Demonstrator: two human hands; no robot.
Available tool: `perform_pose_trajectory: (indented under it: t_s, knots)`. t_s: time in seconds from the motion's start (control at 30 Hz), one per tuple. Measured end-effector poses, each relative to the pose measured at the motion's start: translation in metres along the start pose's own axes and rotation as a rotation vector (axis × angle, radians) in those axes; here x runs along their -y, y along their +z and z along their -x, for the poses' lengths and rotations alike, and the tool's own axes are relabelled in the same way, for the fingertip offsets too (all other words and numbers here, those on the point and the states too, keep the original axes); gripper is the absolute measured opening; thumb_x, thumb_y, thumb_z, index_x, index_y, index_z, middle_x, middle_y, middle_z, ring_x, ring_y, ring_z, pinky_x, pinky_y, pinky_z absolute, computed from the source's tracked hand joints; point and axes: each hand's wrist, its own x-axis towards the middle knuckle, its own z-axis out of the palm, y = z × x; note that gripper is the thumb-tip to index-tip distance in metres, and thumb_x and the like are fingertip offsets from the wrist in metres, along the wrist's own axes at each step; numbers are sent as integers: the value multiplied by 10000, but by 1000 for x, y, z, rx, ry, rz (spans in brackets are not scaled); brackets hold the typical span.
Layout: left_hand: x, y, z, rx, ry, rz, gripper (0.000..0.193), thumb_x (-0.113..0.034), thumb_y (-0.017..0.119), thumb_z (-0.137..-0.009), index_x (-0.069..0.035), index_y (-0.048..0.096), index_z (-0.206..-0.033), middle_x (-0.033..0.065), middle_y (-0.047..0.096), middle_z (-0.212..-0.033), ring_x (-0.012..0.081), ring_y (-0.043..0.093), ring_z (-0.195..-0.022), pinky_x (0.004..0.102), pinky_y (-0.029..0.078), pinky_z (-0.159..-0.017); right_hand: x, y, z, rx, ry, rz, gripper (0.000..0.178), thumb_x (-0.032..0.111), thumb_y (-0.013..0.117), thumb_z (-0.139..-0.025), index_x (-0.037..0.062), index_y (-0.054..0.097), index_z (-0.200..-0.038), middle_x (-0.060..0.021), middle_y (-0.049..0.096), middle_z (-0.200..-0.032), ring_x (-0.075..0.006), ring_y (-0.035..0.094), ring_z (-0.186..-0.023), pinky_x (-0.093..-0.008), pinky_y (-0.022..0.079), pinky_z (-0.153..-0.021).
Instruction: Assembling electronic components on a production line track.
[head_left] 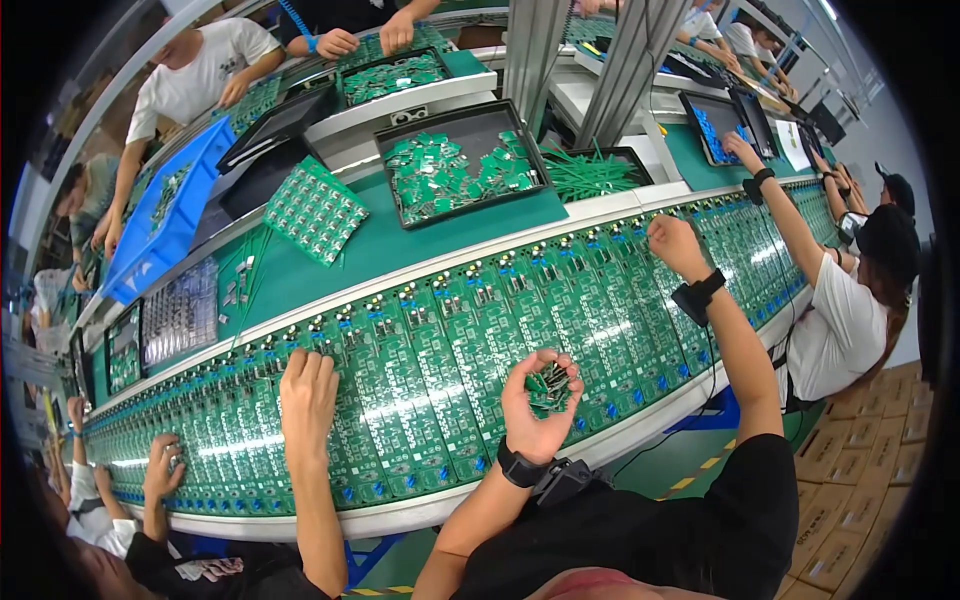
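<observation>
My left hand (537, 415) is cupped palm up above the row of green circuit boards (440, 380), its fingers curled round a handful of small green circuit boards (549, 388). Farther off and to the right, my right hand (676, 244) hovers at the far edge of the row, near the tall components there. Its fingers are bent together, and whatever they pinch, if anything, is hidden. Both wrists wear black bands. In front of me, a black tray (408, 218) holds many more small green boards (455, 172).
A co-worker's hand (310, 395) reaches over the row at my left; another works at my right (745, 155). Beyond the row lie a green board panel (318, 210), a tray of green strips (590, 174) and a blue bin (150, 255). Metal posts (632, 70) rise behind.
</observation>
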Motion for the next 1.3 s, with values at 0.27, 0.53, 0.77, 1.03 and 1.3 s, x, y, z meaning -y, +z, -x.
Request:
perform_pose_trajectory:
  t_s: [0.27, 0.53, 0.77, 1.03, 1.3]
  knots:
    - [2, -3, -4, -11, 11, 19, 215, -181, 533, -824, 3, 563, -931, 150, 556, -979, 270, 502, -999, 341, 438, -820, 0, -17, 8, -198, -220, 390, 175, 87, 662, -681, 23, 599, -831, -113, 600, -749, -213, 590, -615, -294, 469, -554]
    - [-2, 6, 0, 76, 18, 98, 373, -185, 447, -846, 42, 506, -1135, 145, 500, -1202, 272, 372, -1233, 379, 308, -1004, 175, -42, 103, 118, -765, -3, 279, 199, 646, -724, 77, 587, -967, -53, 572, -898, -223, 575, -728, -333, 461, -587]
    - [4, 5, 1, 106, -4, -70, 388, -201, 456, -834, 9, 502, -1157, 146, 473, -1241, 262, 361, -1240, 370, 286, -1006, 187, -35, 135, 179, -896, 92, 275, 172, 633, -698, 69, 581, -948, -9, 553, -877, -162, 546, -827, -292, 419, -656]
    - [1, -5, -3, 31, 4, -71, 271, -195, 505, -830, -28, 559, -1036, 123, 548, -1141, 223, 481, -1099, 311, 391, -902, 179, -24, 132, 165, -890, -30, 226, 148, 618, -682, 100, 585, -901, 1, 547, -850, -168, 542, -839, -291, 413, -671]
    - [5, -5, -3, 24, -34, -2, 219, -200, 493, -834, -23, 585, -924, 135, 555, -1124, 251, 446, -1149, 352, 369, -928, 172, -21, 134, 123, -875, -171, 181, 131, 621, -687, 127, 590, -864, 9, 549, -846, -183, 554, -812, -305, 437, -659]
